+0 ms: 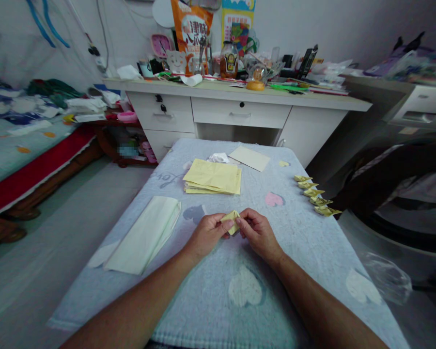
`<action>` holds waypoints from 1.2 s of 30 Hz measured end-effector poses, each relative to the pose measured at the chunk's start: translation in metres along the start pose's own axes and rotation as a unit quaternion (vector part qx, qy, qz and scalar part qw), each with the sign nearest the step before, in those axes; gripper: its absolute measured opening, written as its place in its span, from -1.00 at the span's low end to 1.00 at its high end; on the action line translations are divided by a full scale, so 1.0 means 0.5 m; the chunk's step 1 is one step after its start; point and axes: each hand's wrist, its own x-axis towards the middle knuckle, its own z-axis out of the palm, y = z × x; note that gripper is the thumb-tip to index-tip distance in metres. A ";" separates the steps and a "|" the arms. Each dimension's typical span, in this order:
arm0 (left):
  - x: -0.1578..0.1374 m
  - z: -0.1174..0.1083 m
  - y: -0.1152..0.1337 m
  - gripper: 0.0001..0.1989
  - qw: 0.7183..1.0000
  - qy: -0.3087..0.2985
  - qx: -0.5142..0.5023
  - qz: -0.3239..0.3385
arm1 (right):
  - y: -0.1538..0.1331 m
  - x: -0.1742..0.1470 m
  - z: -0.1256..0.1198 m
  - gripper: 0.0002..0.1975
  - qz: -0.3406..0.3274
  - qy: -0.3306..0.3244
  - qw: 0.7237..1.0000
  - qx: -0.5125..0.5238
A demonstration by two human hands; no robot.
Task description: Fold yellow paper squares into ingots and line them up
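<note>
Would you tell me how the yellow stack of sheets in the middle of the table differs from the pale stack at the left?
The yellow stack is stronger in colour and squarish; the pale stack is almost white, long and narrow. The yellow stack lies farther from the hands, behind them; the pale stack lies left of the left hand. Both lie flat and untouched on the blue cloth.

Both bare forearms reach in from the near edge of the table and converge toward its middle. The left hand (208,234) lies palm down, fingers curled inward, thumb and fingertips pinched together. The right hand (258,232) mirrors it, knuckles up, fingertips pinched and meeting the left hand's. Both wrists sit low, close to the table.
</note>
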 end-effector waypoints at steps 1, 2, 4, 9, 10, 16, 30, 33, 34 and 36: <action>0.000 -0.001 -0.001 -0.66 1.000 0.001 0.020 0.004 | -0.001 0.000 0.000 -0.74 -0.001 -0.003 1.000 0.008; -0.001 -0.001 -0.001 -0.67 0.999 0.003 0.038 0.006 | -0.003 0.001 0.000 -0.74 -0.002 -0.007 1.000 0.018; -0.003 -0.001 0.002 -0.68 0.997 0.009 0.071 0.006 | -0.006 0.001 0.001 -0.75 -0.001 -0.019 0.999 0.043; -0.010 0.003 0.017 -0.67 0.991 0.006 0.135 0.009 | -0.010 -0.002 0.000 -0.75 0.029 -0.046 0.994 0.095; -0.010 0.005 0.019 -0.66 0.991 0.003 0.136 0.010 | -0.008 -0.003 -0.001 -0.75 0.030 -0.044 0.994 0.092; -0.009 0.005 0.013 -0.78 0.993 -0.020 0.115 -0.017 | -0.002 -0.003 -0.003 -0.75 0.007 -0.024 0.999 0.038; -0.010 0.005 0.000 -0.78 0.982 -0.015 0.190 0.008 | -0.011 0.000 -0.003 -0.82 -0.018 0.001 0.999 -0.052; -0.009 0.005 0.002 -0.76 0.981 -0.010 0.194 0.010 | -0.013 0.000 -0.004 -0.80 -0.012 0.009 0.999 -0.030; -0.009 0.004 0.002 -0.75 0.981 -0.009 0.194 0.008 | -0.013 0.000 -0.004 -0.79 -0.006 0.009 1.000 -0.016; -0.009 0.003 0.001 -0.71 0.981 -0.007 0.194 0.005 | -0.014 -0.001 -0.003 -0.79 0.009 -0.001 1.000 0.023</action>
